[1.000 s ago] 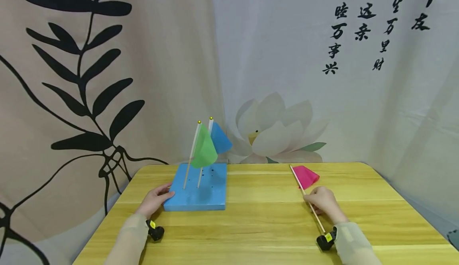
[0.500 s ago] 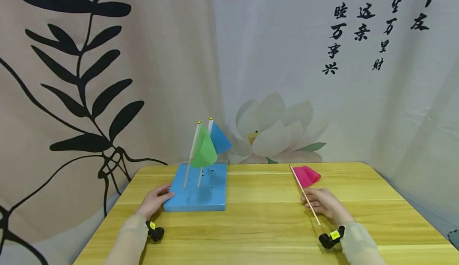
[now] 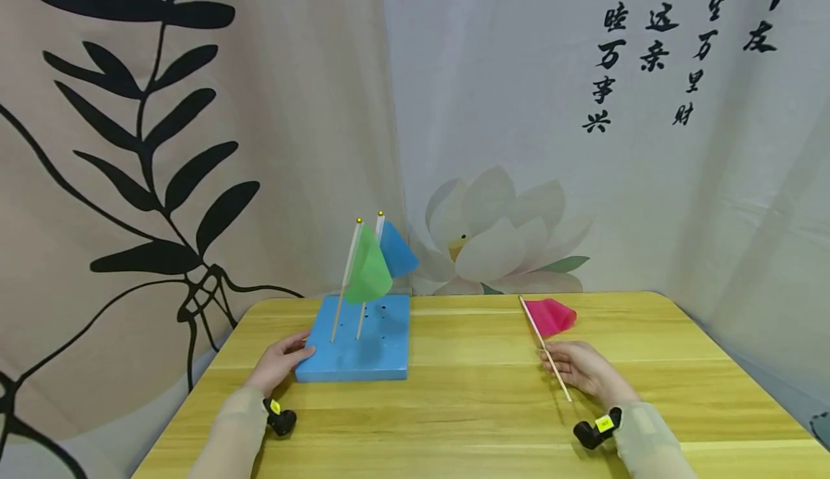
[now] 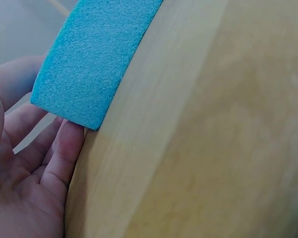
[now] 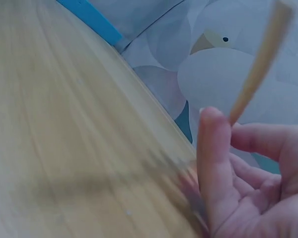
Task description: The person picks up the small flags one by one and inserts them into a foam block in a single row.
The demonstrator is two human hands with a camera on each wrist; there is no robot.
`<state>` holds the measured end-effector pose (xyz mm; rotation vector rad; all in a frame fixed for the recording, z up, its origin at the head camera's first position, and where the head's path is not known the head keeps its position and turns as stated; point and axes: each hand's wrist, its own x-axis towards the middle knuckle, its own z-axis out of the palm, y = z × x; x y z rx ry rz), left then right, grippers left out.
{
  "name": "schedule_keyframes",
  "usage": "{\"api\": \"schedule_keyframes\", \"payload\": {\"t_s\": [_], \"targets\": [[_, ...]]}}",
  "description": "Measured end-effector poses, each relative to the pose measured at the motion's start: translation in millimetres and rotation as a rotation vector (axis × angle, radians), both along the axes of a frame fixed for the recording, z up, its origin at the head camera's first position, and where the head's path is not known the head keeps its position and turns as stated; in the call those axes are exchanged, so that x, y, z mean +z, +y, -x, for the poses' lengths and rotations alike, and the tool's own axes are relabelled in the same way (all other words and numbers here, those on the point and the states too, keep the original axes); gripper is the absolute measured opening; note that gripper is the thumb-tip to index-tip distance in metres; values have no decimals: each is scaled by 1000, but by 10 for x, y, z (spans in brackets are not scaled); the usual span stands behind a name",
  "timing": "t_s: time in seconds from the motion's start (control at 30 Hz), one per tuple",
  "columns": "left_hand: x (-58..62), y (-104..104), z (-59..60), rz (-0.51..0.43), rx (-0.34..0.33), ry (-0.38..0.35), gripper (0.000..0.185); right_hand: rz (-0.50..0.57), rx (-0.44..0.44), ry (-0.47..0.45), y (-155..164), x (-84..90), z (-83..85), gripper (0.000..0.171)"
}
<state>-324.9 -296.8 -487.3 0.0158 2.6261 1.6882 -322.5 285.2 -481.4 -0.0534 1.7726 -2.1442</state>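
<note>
A thick blue foam board [image 3: 384,361] with small holes lies at the left of the table. A green flag [image 3: 369,269] and a blue flag [image 3: 398,250] stand in it on thin sticks, leaning slightly. My left hand [image 3: 279,365] grips the board's left edge, thumb on top; in the left wrist view the fingers [image 4: 64,148] reach the board's corner. On the right, my right hand [image 3: 583,372] pinches the stick of a pink flag [image 3: 551,316], just above the table. The stick's bare end [image 5: 262,59] points up past thumb and forefinger in the right wrist view.
The wooden table [image 3: 454,421] reaches back to a curtain [image 3: 493,104] printed with a plant, a lotus and characters. A black camera [image 3: 279,418] sits on the left wrist, another camera [image 3: 596,430] on the right.
My right hand has shifted its hold on the pink flag's stick from an overhand grip to a pinch with the palm turned inward. The flag has moved slightly left; the left hand stays still.
</note>
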Motion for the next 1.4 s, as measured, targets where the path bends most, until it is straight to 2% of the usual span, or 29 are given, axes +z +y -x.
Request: {"api": "schedule_keyframes", "payload": {"t_s": [0.27, 0.57, 0.8, 0.97, 1.2, 1.4], "targets": [[-18, -1, 16, 3, 11, 1, 64, 3, 17, 26, -36, 40, 5, 22], [-35, 7, 32, 4, -3, 8, 66, 54, -49, 34, -94, 126, -31, 20], [-28, -14, 41, 5, -8, 9, 67, 43, -102, 62, -175, 224, -47, 20], [-7, -19, 18, 14, -15, 12, 66, 36, -109, 86, -254, 328, -51, 19], [-5, -14, 2, 19, -20, 17, 66, 31, -133, 193, -361, 561, -17, 14], [-13, -5, 2, 12, -11, 20, 65, 18, -158, 228, -451, 716, 28, 9]]}}
